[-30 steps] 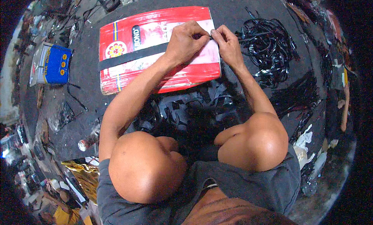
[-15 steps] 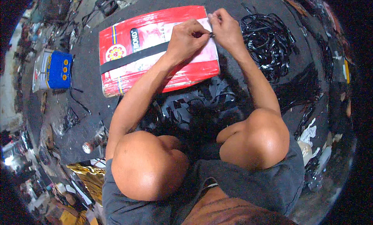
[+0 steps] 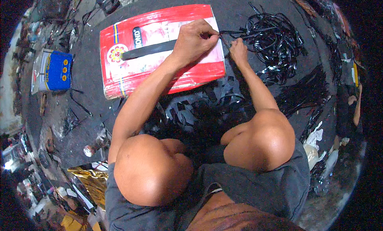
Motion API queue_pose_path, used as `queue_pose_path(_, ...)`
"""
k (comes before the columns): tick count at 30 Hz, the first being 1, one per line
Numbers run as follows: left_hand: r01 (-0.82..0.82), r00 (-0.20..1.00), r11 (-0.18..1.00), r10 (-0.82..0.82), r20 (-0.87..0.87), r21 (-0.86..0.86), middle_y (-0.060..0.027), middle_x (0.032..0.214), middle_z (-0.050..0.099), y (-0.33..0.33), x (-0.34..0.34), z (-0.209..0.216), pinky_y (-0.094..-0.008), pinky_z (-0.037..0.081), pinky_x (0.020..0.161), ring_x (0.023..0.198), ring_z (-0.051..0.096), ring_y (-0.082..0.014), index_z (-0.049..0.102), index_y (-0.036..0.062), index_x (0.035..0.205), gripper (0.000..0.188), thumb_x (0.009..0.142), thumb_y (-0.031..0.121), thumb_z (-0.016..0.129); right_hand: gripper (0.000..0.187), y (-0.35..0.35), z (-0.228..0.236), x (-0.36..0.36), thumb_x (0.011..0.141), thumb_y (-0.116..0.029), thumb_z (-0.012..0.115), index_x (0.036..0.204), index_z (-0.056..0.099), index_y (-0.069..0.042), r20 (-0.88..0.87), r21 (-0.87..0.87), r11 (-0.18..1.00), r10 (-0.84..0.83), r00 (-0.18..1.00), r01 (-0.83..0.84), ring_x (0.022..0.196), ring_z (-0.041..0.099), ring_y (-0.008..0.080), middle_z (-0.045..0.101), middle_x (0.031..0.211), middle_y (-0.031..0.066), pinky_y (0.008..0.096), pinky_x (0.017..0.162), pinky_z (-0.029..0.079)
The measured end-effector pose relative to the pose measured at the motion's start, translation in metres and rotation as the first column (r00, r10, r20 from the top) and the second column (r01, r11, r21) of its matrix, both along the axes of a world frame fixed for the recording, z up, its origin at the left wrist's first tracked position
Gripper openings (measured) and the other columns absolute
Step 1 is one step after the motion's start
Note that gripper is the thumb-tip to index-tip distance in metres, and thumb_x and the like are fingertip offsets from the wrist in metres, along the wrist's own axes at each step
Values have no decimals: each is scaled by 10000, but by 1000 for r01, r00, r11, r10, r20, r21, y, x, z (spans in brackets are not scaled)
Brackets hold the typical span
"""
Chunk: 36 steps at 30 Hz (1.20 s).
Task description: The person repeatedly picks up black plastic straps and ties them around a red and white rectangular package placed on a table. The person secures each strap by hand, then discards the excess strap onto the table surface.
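A red and white board-like panel (image 3: 187, 80) lies on the dark floor in front of me, with a flower mark near its left end. Across it runs a flat black strip (image 3: 149, 50), its left end beside that mark. My left hand (image 3: 194, 39) rests over the panel's right part, thumb and fingers pinched on the strip near the edge. Just off that edge, my right hand (image 3: 239, 52) is closed; a thin dark strand appears to stretch between the two hands, though its grip is partly hidden. Another black strand leads from the left fingertips toward a tangled pile of black strips (image 3: 275, 47).
Cut black pieces (image 3: 183, 113) lie between the panel and my knees. More straight black strips (image 3: 305, 91) lie at the right. A blue and white tin (image 3: 59, 71) stands at the left. A gold foil sheet (image 3: 91, 183) and a small bottle (image 3: 89, 150) are near my left knee.
The black strip's left end has slid right, from the panel's left edge to the flower mark. My right hand has moved nearer to me and slightly right, away from the left fingertips.
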<state>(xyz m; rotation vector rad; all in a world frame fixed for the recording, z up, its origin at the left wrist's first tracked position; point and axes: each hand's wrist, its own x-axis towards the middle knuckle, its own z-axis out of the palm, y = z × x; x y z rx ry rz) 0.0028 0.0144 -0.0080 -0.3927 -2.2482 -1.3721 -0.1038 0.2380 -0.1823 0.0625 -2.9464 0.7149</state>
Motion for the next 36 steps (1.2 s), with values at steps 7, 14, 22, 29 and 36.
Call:
queue_pose_path(7,-10,999,1000,10,-36,-7,-100,756,662,-5,1,6,-301,518,635,687,657,-180,727,14,790,71,773,83,728,370,47,18,-15,969,-389,551,1079,577,-36,-80,87,993,83,993,-76,956,673,371,686,986,214,509,794,529)
queue_pose_path(14,-80,997,993,78,-27,-92,-97,755,661,-14,9,3,-307,520,641,674,650,-189,735,13,809,81,770,82,722,281,-85,157,27,983,-274,560,1013,612,0,-310,-468,756,345,886,-458,752,651,269,673,834,162,381,657,501)
queue_pose_path(22,-70,998,997,70,1,-43,-111,771,669,-8,5,-1,-331,541,644,683,677,-223,741,36,801,78,755,95,721,286,-34,37,9,951,-273,576,953,617,10,-93,-423,879,198,976,-219,903,646,427,669,918,240,473,775,494)
queue_pose_path(29,-36,999,998,35,-25,-53,-86,766,669,-7,2,2,-294,523,639,687,661,-163,727,4,803,71,789,74,725,289,2,-24,-2,948,-282,580,971,620,3,-39,-288,936,199,979,-202,874,670,405,675,885,245,458,753,500)
queue_pose_path(36,18,992,992,-33,-121,-125,-100,807,662,-12,6,4,-322,536,648,703,676,-220,730,25,849,70,800,68,704,305,0,-25,2,936,-311,564,934,615,-11,1,-257,939,238,971,-230,888,654,445,679,917,251,521,762,500)
